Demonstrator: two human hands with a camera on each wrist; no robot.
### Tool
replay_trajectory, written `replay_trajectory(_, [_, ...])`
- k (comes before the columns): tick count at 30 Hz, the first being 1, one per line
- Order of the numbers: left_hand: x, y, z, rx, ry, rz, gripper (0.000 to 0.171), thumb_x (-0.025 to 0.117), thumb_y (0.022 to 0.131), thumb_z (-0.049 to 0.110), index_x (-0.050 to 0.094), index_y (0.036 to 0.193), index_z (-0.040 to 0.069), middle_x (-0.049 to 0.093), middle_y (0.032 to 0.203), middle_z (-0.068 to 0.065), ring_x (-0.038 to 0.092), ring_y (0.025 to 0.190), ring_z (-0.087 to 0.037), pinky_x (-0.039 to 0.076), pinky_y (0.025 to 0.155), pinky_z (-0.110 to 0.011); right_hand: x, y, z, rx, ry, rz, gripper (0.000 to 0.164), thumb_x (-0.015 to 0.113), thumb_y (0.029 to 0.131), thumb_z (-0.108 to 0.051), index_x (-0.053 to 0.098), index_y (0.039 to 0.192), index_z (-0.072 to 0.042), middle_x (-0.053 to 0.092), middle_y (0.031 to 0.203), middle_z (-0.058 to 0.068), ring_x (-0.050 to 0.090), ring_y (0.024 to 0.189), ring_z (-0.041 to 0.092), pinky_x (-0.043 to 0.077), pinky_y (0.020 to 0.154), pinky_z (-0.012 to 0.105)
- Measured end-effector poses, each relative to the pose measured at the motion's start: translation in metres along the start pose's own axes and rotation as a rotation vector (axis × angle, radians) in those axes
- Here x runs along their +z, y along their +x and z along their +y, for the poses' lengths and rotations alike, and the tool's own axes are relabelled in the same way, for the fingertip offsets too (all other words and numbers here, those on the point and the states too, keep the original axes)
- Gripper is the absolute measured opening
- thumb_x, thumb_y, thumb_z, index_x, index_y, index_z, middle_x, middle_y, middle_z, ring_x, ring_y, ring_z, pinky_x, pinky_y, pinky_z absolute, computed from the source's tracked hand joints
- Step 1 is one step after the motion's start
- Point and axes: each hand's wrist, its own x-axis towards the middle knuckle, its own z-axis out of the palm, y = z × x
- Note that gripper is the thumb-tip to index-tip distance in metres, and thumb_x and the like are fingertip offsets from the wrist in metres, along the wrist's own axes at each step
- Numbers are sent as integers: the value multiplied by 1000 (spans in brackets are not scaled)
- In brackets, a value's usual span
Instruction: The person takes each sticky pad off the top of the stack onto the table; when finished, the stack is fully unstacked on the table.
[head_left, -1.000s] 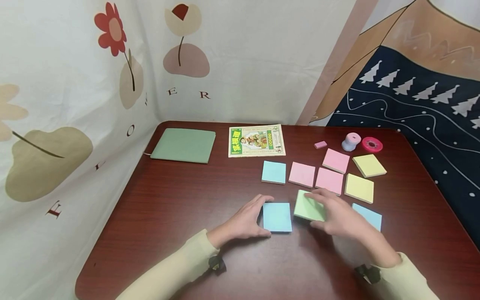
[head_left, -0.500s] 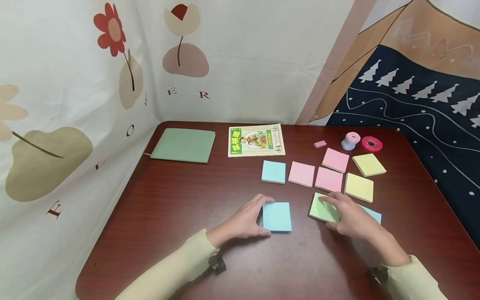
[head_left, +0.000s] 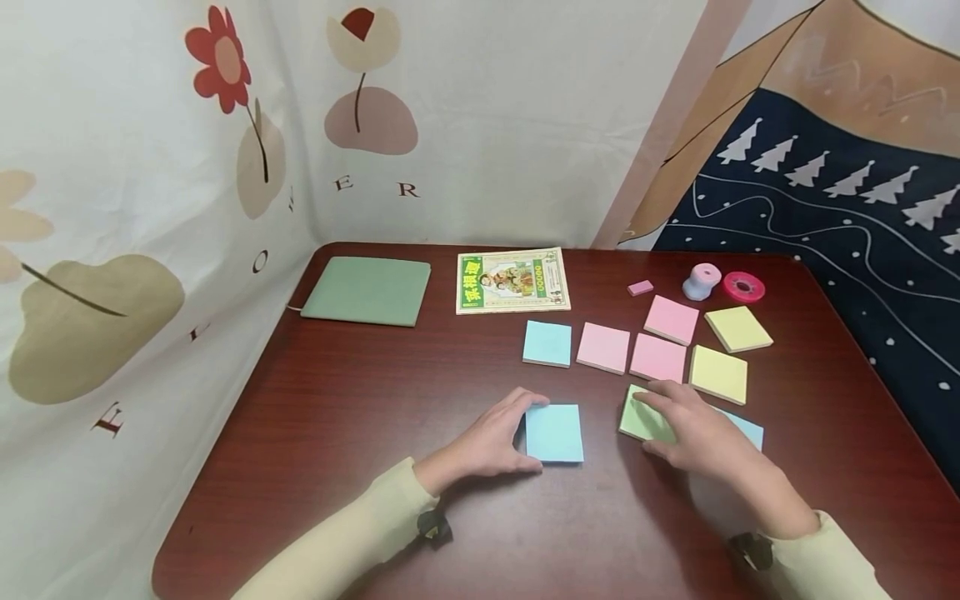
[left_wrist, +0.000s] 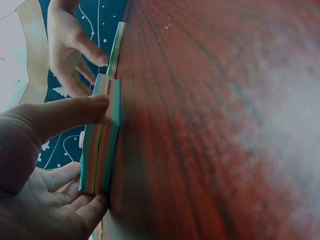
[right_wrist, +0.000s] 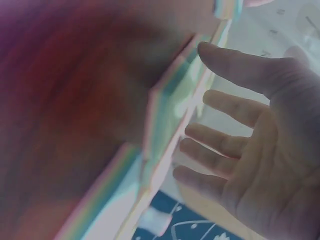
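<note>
In the head view my left hand (head_left: pixel 491 437) holds a stack of two sticky note pads by its edges, a light blue pad (head_left: pixel 555 433) on top. The left wrist view shows the stack's striped side (left_wrist: pixel 92 157) between thumb and fingers. My right hand (head_left: pixel 701 437) hovers over the right part of a green sticky note pad (head_left: pixel 641 415), which lies on the table. Seen from the right wrist, its fingers are spread and clear of the green pad (right_wrist: pixel 182 95). Another blue pad (head_left: pixel 744 427) is partly hidden behind this hand.
Pink pads (head_left: pixel 603 347), yellow pads (head_left: pixel 718 375) and a light blue pad (head_left: pixel 547 343) lie beyond the hands. Farther back are a green notebook (head_left: pixel 366 290), an illustrated booklet (head_left: pixel 513 282), a pink eraser (head_left: pixel 641 288), a pink-and-blue spool-shaped item (head_left: pixel 702 282) and a red ring (head_left: pixel 744 287).
My right hand has carried the green pad to the right, set it down beside the other blue pad and let go of it. The left hand has stayed on its stack.
</note>
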Motion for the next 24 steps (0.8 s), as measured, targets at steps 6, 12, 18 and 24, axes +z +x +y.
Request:
replay_trajectory(6, [0, 0, -1, 8, -3, 1, 85, 90, 68, 22, 45, 139, 10, 49, 129, 1, 50, 112, -12, 43, 99, -31, 4, 15, -30, -140, 39, 18, 60, 86, 74, -25, 64, 128, -8, 53, 133, 17, 52, 117, 33, 51, 88, 48])
replay_trajectory(12, [1, 1, -2, 24, -6, -2, 85, 90, 68, 23, 45, 138, 10, 49, 129, 0, 50, 110, -11, 43, 97, -30, 21, 32, -60, -291, 61, -47, 59, 83, 78, -33, 63, 129, -9, 51, 137, 15, 51, 121, 28, 48, 95, 44])
replay_trajectory(18, [0, 2, -2, 42, 4, -4, 86, 90, 69, 26, 44, 140, 9, 48, 132, -1, 50, 111, -11, 43, 97, -29, 32, 43, -72, -305, 69, -90, 60, 82, 78, -36, 62, 130, -13, 50, 136, 9, 52, 117, 21, 49, 91, 39])
replay_trajectory(24, [0, 2, -5, 51, 7, -2, 87, 90, 69, 26, 43, 140, 9, 49, 132, -2, 51, 111, -12, 43, 96, -28, 37, 48, -74, -309, 63, -76, 63, 85, 74, -34, 61, 129, -15, 51, 132, 8, 53, 111, 20, 51, 86, 38])
